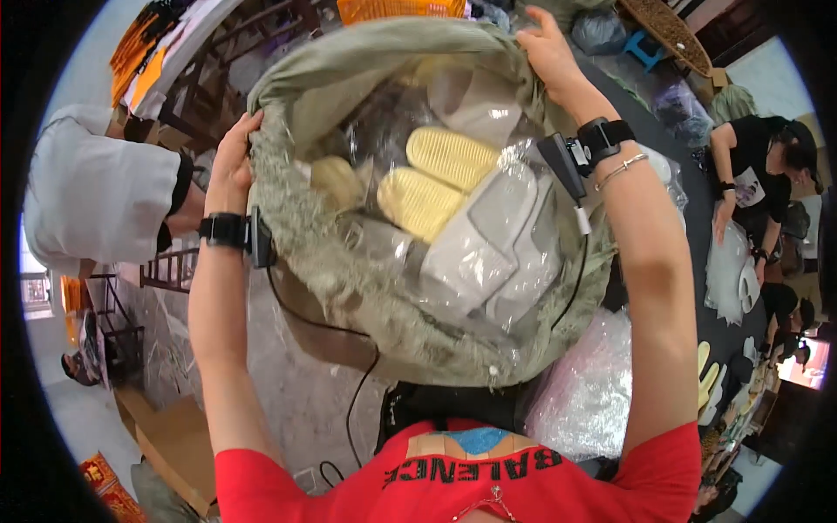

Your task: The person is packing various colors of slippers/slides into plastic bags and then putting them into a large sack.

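Here, slippers in a sack.

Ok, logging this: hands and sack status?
Left hand, right hand holding green cloth sack. Ribbed yellow slippers, plastic-wrapped grey slippers inside. Black cable crossing sack's front.

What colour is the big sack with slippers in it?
The sack is greyish olive green, seen best in the head view.

One green sack has two yellow slippers at its middle. The person has two hands, two wrist straps and one bracelet.
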Available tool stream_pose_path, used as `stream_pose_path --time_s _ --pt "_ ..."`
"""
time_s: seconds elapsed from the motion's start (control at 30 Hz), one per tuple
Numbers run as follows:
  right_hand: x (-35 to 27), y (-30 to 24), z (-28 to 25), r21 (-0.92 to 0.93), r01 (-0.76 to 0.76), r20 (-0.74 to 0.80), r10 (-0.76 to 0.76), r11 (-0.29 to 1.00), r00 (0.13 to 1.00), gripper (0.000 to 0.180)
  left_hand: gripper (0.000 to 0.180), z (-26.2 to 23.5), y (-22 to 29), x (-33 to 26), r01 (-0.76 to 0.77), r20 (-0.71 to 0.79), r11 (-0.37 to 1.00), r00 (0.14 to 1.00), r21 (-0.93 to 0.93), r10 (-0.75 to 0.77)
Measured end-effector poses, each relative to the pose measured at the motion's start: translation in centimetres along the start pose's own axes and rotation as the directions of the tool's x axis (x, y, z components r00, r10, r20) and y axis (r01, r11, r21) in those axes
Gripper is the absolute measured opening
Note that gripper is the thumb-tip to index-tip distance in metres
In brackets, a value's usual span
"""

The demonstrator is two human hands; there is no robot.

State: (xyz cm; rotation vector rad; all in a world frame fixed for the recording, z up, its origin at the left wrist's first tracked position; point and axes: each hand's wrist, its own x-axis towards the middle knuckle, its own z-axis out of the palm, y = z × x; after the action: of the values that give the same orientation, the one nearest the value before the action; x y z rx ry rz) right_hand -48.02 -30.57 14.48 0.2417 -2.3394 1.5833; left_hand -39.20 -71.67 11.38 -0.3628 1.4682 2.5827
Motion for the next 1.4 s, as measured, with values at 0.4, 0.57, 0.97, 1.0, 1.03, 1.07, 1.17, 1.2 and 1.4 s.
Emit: stream_pose_path --time_s 0.4,0.57,0.97,1.0,1.03,1.07,1.17,1.2,1.4 --pt "-19.7 2.4 -14.5 -0.872 0.437 0.49 0.382 0.222 0.784 0.078 0.056 -26.7 2.7 6.2 0.219 -0.088 -0.137 0.776 0.966 0.625" --pt "-18.1 5.0 -14.0 -0.952 0.05 0.231 0.601 0.303 0.765 0.064 0.042 1.8 -2.1 -1.8 -0.37 0.58 -0.459 0.363 0.808 0.729" --pt "-15.7 12.4 -6.5 -0.646 -0.373 0.035 0.513 0.666 0.857 0.091 0.05 8.5 -20.3 -24.2 -0.907 0.78 -0.269 0.417 0.324 -0.466" --pt "-15.8 13.0 -6.9 -0.627 -0.316 0.101 0.477 0.712 0.873 0.088 0.046 8.0 -20.6 -24.9 -0.909 0.761 -0.241 0.417 0.341 -0.497" --pt "-15.9 13.6 -7.3 -0.601 -0.256 0.167 0.432 0.757 0.886 0.086 0.046 7.1 -20.9 -25.3 -0.91 0.762 -0.242 0.414 0.336 -0.498" --pt "-16.1 13.9 -7.5 -0.538 -0.224 0.222 0.393 0.813 0.892 0.076 0.044 6.0 -21.3 -25.4 -0.902 0.712 -0.178 0.422 0.393 -0.562" --pt "-17.8 11.7 -8.3 -0.516 -0.181 0.36 0.404 0.837 0.841 0.063 0.033 2.3 -21.9 -26.7 -0.818 0.623 -0.103 0.506 0.566 -0.597" --pt "-18.8 10.0 -7.9 -0.657 -0.114 0.281 0.382 0.745 0.88 0.052 0.026 1.4 -22.1 -26.9 -0.733 0.576 -0.069 0.586 0.677 -0.57" --pt "-31.7 -1.9 -7.4 -0.753 0.16 0.248 0.05 0.638 0.967 0.036 0.016 11.6 -17.2 -21.8 -0.566 0.564 0.254 0.821 0.784 0.089"
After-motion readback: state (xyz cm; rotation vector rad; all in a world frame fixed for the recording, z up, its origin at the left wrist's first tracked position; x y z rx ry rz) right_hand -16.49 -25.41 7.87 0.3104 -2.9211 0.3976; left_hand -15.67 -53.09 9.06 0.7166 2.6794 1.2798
